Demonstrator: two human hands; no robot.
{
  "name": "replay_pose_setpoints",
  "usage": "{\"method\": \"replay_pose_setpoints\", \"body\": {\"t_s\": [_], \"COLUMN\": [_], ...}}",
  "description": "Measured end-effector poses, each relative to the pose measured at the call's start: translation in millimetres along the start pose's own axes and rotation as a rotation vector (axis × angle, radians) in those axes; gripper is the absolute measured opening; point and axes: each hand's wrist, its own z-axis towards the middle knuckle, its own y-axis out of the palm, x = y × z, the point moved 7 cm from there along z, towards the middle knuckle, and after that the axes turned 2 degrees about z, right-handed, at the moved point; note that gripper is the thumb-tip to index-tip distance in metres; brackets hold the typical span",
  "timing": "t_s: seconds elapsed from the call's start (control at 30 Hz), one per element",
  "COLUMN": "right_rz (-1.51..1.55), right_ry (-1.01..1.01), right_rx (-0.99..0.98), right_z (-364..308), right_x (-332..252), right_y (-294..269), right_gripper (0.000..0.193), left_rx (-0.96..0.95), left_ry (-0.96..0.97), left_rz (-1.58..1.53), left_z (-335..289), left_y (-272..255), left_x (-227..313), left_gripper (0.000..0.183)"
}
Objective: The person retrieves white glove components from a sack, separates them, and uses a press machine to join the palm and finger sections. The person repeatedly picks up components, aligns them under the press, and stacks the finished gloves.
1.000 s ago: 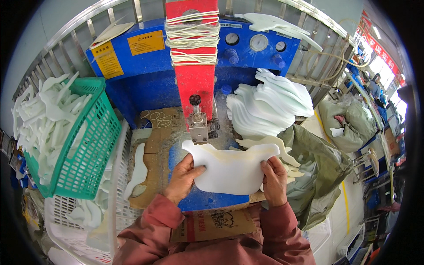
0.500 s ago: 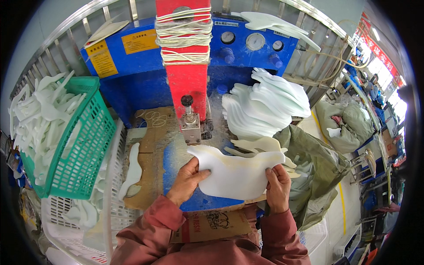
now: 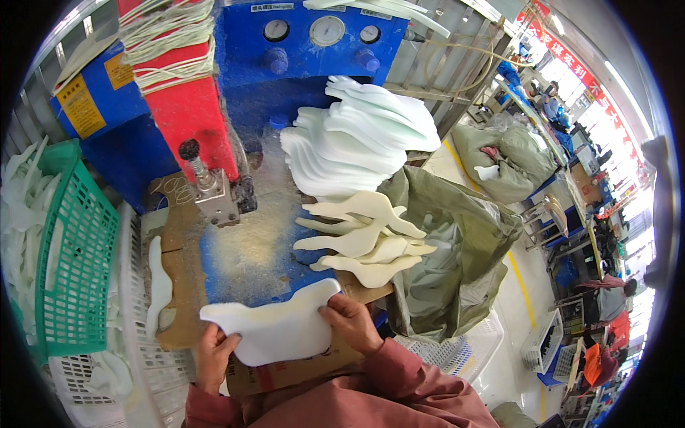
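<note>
Between my two hands I hold a white foam sheet (image 3: 285, 334) with a curved, cut-out upper edge. My left hand (image 3: 215, 354) pinches its left end, thumb in front. At the right end, my right hand (image 3: 353, 322) grips it the same way. Past the sheet lie several cream-coloured curved foam pieces (image 3: 357, 239), loosely piled. A tall stack of wavy white foam sheets (image 3: 357, 139) rests behind them. The red machine arm (image 3: 182, 107), wound with pale cord, ends in a metal head (image 3: 216, 203) over the dust-covered blue work surface (image 3: 246, 246).
To the left stands a green basket (image 3: 78, 264) full of white foam pieces, above a white crate (image 3: 146, 314). An open olive sack (image 3: 464, 264) with foam scraps is at the right. Behind is the blue machine body (image 3: 307, 60) with gauges. Another person (image 3: 549, 96) sits far right.
My view has swung to the right, so the machine and baskets appear further left. The held sheet is lower and nearer my body, and the cream pieces it partly covered now show.
</note>
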Motion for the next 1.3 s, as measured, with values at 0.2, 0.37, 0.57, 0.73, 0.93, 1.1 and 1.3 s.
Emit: {"method": "replay_pose_setpoints", "body": {"t_s": [0.2, 0.37, 0.57, 0.73, 0.93, 1.1, 1.3], "right_rz": [-0.471, -1.005, -1.255, -1.304, -1.107, -1.213, -1.194], "right_ry": [-0.257, -0.776, -0.901, -0.775, -0.953, -1.112, -1.178], "right_rx": [0.050, 0.392, 0.608, 0.563, 0.456, 0.157, -0.230], "right_z": [2, 8, 46, 83, 29, -33, -62], "right_x": [-57, -142, -175, -163, -203, -178, -108], "right_y": [-31, -58, -91, -99, -72, 11, 83], "right_gripper": [0.023, 0.025, 0.042, 0.043, 0.026, 0.029, 0.030], "left_rx": [0.045, 0.049, 0.236, 0.430, 0.139, -0.280, -0.126], "left_ry": [0.044, 0.120, -0.029, 0.301, 0.199, 0.019, -0.038], "left_rz": [0.114, 0.097, 0.047, 0.260, -0.072, -0.545, -0.793], "left_z": [5, 7, -19, -41, -41, -25, -8], "left_y": [-18, -26, -60, -82, -33, 53, 61], "left_x": [-25, -31, -58, -44, -14, 16, 15], "left_gripper": [0.044, 0.048, 0.057, 0.043, 0.044, 0.059, 0.055]}}
